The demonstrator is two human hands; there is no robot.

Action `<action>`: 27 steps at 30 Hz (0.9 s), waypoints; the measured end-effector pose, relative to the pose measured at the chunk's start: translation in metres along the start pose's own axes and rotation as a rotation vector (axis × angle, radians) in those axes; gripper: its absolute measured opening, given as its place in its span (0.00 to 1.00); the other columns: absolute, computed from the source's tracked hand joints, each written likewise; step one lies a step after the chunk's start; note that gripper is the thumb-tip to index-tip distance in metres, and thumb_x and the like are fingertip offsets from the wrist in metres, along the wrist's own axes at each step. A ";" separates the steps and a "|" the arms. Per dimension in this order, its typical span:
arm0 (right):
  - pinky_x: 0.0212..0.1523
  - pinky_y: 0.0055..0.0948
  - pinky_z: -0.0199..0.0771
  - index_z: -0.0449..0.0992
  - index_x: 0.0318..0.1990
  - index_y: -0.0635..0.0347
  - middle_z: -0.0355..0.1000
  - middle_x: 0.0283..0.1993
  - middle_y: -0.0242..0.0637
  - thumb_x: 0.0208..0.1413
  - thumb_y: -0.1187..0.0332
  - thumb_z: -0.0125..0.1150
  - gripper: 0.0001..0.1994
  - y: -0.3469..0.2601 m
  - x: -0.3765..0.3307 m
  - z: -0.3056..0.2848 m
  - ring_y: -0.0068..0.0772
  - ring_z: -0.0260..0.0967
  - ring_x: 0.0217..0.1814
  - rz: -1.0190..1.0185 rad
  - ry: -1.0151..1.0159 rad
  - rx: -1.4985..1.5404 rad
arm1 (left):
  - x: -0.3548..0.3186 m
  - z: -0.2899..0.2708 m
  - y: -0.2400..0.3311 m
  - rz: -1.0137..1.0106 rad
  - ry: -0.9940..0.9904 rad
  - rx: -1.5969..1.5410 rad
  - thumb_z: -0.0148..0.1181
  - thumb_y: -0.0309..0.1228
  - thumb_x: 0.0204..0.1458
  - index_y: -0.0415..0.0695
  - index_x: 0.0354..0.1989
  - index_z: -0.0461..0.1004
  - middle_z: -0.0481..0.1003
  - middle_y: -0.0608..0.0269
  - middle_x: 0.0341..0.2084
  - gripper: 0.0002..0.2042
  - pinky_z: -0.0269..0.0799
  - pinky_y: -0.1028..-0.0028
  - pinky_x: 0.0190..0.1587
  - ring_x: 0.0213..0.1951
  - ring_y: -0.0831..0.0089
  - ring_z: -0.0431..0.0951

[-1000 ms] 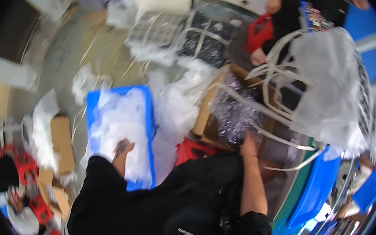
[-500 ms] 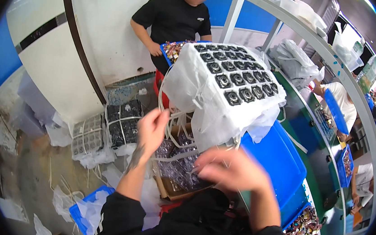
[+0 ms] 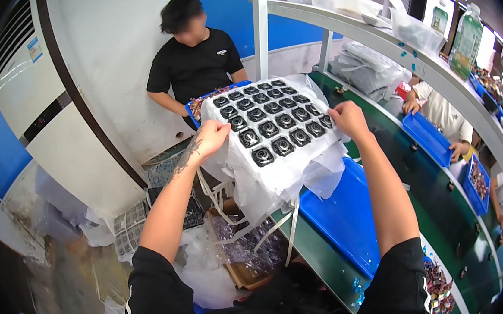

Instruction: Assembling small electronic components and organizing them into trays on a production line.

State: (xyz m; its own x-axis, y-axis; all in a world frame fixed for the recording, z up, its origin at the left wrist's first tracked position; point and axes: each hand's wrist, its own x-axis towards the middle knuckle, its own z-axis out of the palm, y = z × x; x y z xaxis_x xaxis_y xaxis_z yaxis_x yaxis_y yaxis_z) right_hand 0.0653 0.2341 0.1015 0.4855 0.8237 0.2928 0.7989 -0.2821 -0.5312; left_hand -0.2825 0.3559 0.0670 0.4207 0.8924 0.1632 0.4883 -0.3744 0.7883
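A stack of white trays (image 3: 241, 153) sits in front of me, wrapped loosely in thin white plastic film (image 3: 250, 200). Rows of black square parts with round centres (image 3: 283, 145) fill the top tray. My left hand (image 3: 211, 139) pinches the near-left edge of the top tray, fingers closed. At the right edge, my right hand (image 3: 349, 119) has its fingers bent and pressed together on the tray's rim. Pale straps (image 3: 292, 233) dangle from the stack's near side. What lies under the fingertips is too small to make out.
A blue tray (image 3: 342, 217) lies right of the stack on a green conveyor (image 3: 422, 204). A cardboard box (image 3: 246, 276) with plastic-wrapped things stands below. A co-worker in black (image 3: 193, 69) is behind the stack. A metal shelf (image 3: 390, 40) crosses overhead at right.
Both hands have risen and moved forward, from the straps and the space before the stack to the top tray's left and right edges. My view has shifted; the co-worker's head is turned aside.
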 end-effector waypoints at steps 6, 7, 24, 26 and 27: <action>0.41 0.39 0.74 0.80 0.29 0.64 0.76 0.32 0.52 0.44 0.63 0.65 0.12 -0.006 0.016 -0.008 0.50 0.76 0.37 -0.034 -0.054 -0.041 | -0.004 -0.011 0.036 -0.117 -0.056 -0.145 0.54 0.43 0.58 0.44 0.20 0.68 0.66 0.74 0.14 0.19 0.48 0.80 0.15 0.14 0.85 0.58; 0.39 0.39 0.74 0.79 0.28 0.66 0.76 0.31 0.53 0.44 0.63 0.64 0.12 -0.005 0.019 -0.007 0.50 0.76 0.36 -0.036 -0.028 0.015 | -0.001 -0.012 0.034 -0.135 -0.104 -0.220 0.53 0.42 0.59 0.43 0.27 0.68 0.71 0.70 0.18 0.15 0.55 0.80 0.14 0.14 0.82 0.65; 0.36 0.35 0.69 0.75 0.29 0.67 0.75 0.31 0.43 0.46 0.68 0.64 0.09 -0.025 0.016 -0.017 0.33 0.71 0.34 0.065 -0.214 0.343 | -0.014 0.003 0.042 -0.249 -0.033 -0.862 0.51 0.32 0.58 0.40 0.47 0.68 0.78 0.59 0.33 0.12 0.75 0.76 0.27 0.27 0.74 0.79; 0.36 0.34 0.69 0.75 0.28 0.66 0.75 0.30 0.42 0.45 0.68 0.65 0.09 -0.022 0.025 -0.023 0.33 0.70 0.34 0.019 -0.240 0.285 | -0.007 0.006 0.042 -0.211 -0.004 -0.731 0.52 0.34 0.58 0.42 0.48 0.67 0.77 0.61 0.30 0.13 0.72 0.78 0.23 0.23 0.76 0.77; 0.36 0.34 0.69 0.74 0.27 0.65 0.74 0.30 0.41 0.44 0.68 0.66 0.09 -0.023 0.030 -0.023 0.33 0.70 0.33 -0.034 -0.275 0.230 | 0.000 0.002 0.033 -0.150 0.056 -0.723 0.51 0.33 0.58 0.41 0.47 0.68 0.77 0.61 0.31 0.12 0.72 0.77 0.23 0.24 0.76 0.78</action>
State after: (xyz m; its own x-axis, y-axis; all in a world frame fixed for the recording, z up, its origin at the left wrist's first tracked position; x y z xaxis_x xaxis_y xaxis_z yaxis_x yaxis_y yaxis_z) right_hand 0.0691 0.2537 0.1410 0.3214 0.9410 0.1057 0.6969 -0.1595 -0.6992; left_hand -0.2648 0.3435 0.0922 0.3400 0.9396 0.0380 -0.0964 -0.0054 0.9953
